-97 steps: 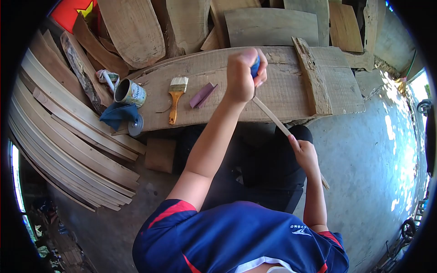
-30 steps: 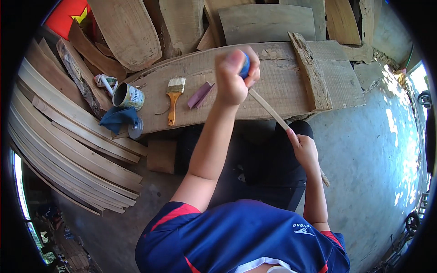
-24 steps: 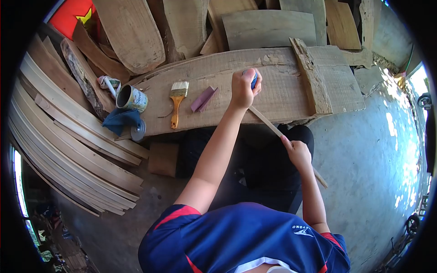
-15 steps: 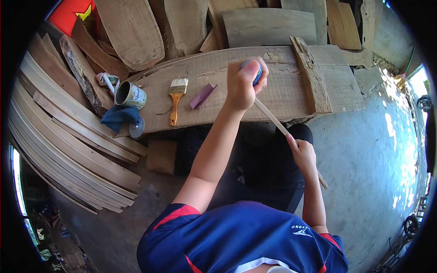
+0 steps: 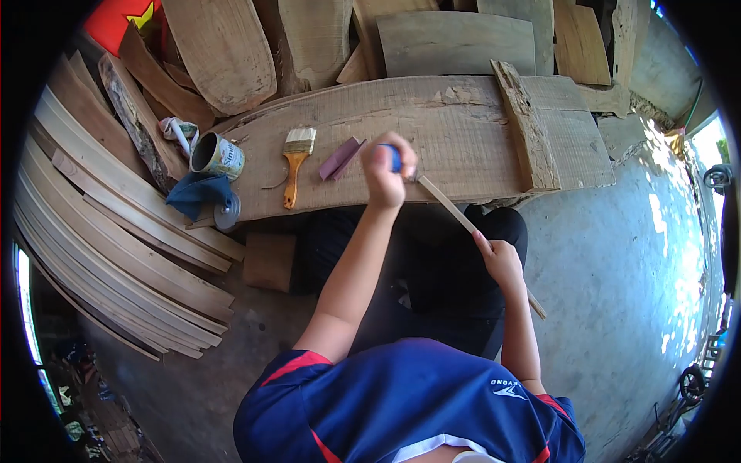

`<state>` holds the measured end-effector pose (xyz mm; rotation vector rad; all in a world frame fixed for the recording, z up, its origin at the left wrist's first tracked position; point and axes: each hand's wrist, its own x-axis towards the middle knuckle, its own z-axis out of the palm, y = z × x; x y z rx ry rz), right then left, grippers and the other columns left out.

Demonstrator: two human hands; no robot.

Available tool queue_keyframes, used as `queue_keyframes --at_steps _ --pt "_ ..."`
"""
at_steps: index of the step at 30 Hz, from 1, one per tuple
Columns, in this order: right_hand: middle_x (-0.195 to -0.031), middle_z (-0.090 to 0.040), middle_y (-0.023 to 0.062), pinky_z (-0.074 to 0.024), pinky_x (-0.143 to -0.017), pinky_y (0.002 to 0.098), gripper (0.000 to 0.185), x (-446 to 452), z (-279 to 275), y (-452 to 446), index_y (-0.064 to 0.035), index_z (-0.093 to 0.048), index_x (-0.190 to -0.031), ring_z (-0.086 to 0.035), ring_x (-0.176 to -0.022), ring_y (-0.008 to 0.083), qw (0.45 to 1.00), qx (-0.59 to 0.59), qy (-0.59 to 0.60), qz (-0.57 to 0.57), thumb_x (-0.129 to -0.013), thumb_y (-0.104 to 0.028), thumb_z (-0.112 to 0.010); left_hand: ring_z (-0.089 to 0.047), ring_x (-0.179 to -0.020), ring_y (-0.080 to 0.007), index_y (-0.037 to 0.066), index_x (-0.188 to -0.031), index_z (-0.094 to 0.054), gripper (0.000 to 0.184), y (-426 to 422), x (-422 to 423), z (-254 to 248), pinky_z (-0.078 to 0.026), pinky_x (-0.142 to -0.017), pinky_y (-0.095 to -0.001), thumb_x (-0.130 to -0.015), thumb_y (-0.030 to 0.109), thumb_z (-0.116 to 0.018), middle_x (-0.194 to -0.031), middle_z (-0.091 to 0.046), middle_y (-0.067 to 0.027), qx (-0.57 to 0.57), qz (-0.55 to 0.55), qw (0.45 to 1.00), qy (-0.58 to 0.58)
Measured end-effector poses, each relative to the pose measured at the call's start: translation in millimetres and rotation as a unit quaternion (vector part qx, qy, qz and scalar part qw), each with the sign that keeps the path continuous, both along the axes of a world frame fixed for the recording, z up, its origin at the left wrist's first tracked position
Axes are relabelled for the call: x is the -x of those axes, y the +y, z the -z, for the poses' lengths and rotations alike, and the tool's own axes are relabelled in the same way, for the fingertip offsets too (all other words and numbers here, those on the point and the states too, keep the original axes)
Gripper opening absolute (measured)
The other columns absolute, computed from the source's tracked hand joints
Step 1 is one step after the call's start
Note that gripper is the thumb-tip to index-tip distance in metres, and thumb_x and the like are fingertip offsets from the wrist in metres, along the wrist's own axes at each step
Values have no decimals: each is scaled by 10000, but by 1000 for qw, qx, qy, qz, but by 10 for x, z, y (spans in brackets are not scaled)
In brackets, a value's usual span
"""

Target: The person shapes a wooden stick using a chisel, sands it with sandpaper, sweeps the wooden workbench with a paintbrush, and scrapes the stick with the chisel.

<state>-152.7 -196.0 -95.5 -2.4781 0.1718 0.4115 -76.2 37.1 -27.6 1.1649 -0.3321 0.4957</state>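
The left hand (image 5: 381, 179) clenched a blue handle (image 5: 396, 159), the right hand (image 5: 504, 262) a slim wood strip (image 5: 447, 202); smooth floor (image 5: 602, 285) spread beyond the rough-edged plank (image 5: 455, 150).

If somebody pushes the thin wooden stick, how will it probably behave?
The stick is probably light, being so slender. It seems fairly stiff, since it looks straight on both sides of the right hand. Its flat-looking sides suggest sliding more than rolling.
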Motion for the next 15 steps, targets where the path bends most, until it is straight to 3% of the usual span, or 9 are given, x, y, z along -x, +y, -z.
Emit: queue_keyframes --at_steps 3,6,8,10,11,13,14,15 --pt "-550 -510 211 -426 -564 418 693 45 46 -104 28 -552 -605 -547 -561 362 999 -45 -4 9 -857 -607 -440 -389 -475 -168 91 -652 -418 539 323 79 155 -335 -506 -304 -852 586 -348 -502 -391 -37 193 -97 976 3" --pt "-513 -456 189 -391 -519 396 663 80 98 -196 36 -527 -612 -470 -487 323 997 -59 -42 7 -873 -570 -455 -475 -636 -215 82 -711 -442 493 580 271 343 -394 -693 -355 -889 533 -353 -571 -456 -64 268 -142 952 45" --pt "-497 -418 166 -369 -496 379 635 92 134 -232 38 -513 -622 -402 -459 287 996 -73 -60 0 -885 -538 -465 -529 -731 -227 62 -748 -470 471 664 424 518 -400 -781 -358 -891 502 -380 -680 -526 -88 249 -157 954 58" --pt "-496 -412 162 -367 -493 374 620 101 160 -237 36 -512 -625 -394 -457 280 994 -79 -69 -9 -887 -524 -472 -564 -820 -237 54 -784 -495 446 637 595 532 -407 -797 -355 -891 475 -392 -789 -567 -103 231 -188 945 136" --pt "-495 -405 158 -365 -490 368 606 103 163 -239 35 -511 -627 -386 -455 273 993 -86 -79 -19 -889 -511 -478 -582 -858 -219 56 -824 -521 420 653 654 589 -442 -731 -319 -889 454 -404 -908 -594 -110 216 -189 942 172" --pt "-498 -415 163 -369 -492 372 589 107 139 -212 28 -521 -638 -405 -458 286 992 -83 -86 -26 -885 -505 -489 -592 -814 -183 61 -894 -550 399 716 815 618 -464 -642 -276 -888 437 -418 -950 -614 -115 162 -134 940 268" --pt "-501 -426 167 -373 -493 376 572 108 127 -200 22 -530 -648 -424 -461 300 992 -82 -93 -32 -880 -500 -499 -600 -771 -158 55 -1011 -564 399 780 872 723 -465 -589 -247 -887 412 -437 -970 -620 -110 128 -108 935 313" --pt "-501 -426 167 -373 -493 376 572 107 132 -193 22 -530 -648 -424 -461 300 992 -81 -93 -33 -880 -500 -499 -601 -758 -156 49 -1058 -558 404 779 933 697 -468 -596 -249 -887 398 -446 -969 -622 -108 107 -89 931 338"
